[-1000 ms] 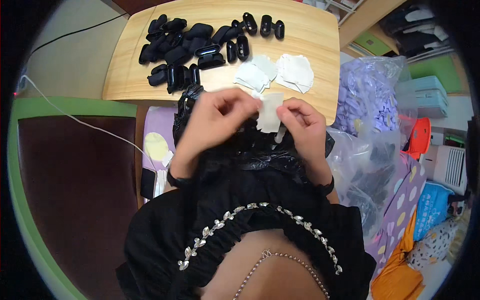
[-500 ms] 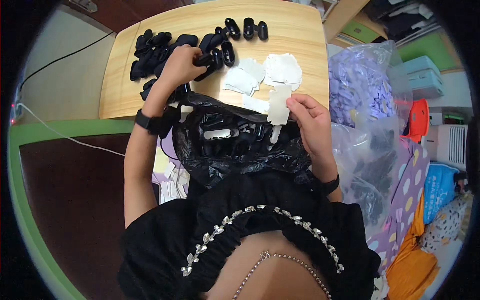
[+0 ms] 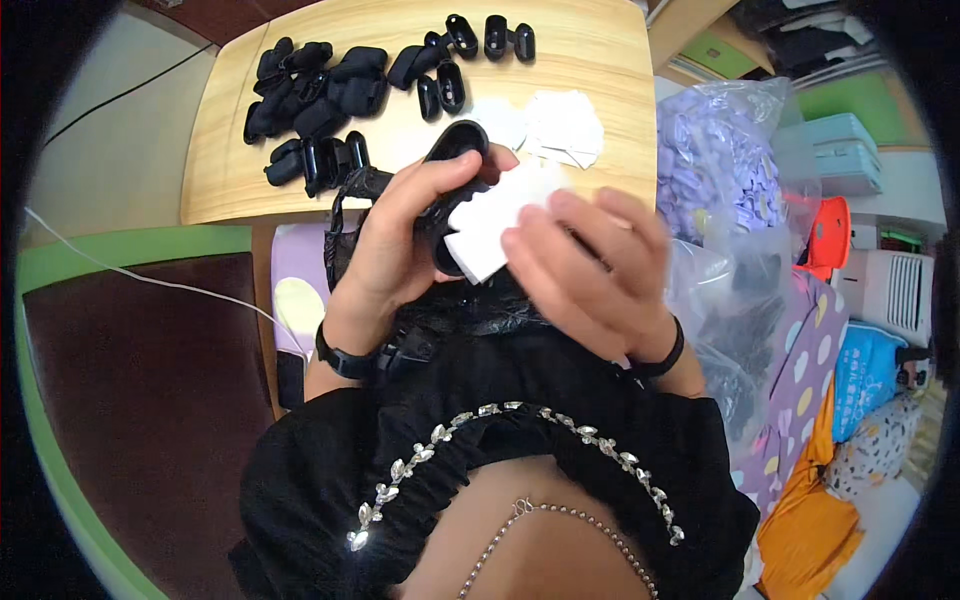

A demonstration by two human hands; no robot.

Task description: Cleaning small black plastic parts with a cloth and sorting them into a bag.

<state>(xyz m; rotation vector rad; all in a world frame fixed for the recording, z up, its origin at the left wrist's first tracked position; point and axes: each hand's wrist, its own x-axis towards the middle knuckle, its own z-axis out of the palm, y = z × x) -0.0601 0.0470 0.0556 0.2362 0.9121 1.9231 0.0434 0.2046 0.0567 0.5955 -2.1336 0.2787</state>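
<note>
Over my lap, my left hand (image 3: 390, 235) grips an open black hinged case (image 3: 460, 140) with rounded hollow halves. Its lower half is partly behind my fingers and the white piece. My right hand (image 3: 595, 265), slightly blurred, presses a white die-cut sheet (image 3: 495, 220) close against the case; I cannot tell whether sheet and case touch. Beyond my hands, a stack of white cut sheets (image 3: 565, 125) lies on the wooden table (image 3: 610, 60), with another white pile (image 3: 497, 120) half hidden beside it. A black plastic bag (image 3: 435, 325) sits under my hands.
Several black cases (image 3: 355, 85) crowd the table's left side, with a few open ones (image 3: 497, 38) at the far edge. Right of the table stand a clear bag of purple parts (image 3: 720, 165) and a clear bag with dark contents (image 3: 725, 330). A brown chair (image 3: 140, 370) is at left.
My left hand has come back from the table's pile with a black case. My right hand has brought the white sheet inward to it, and both hands now meet above the bag.
</note>
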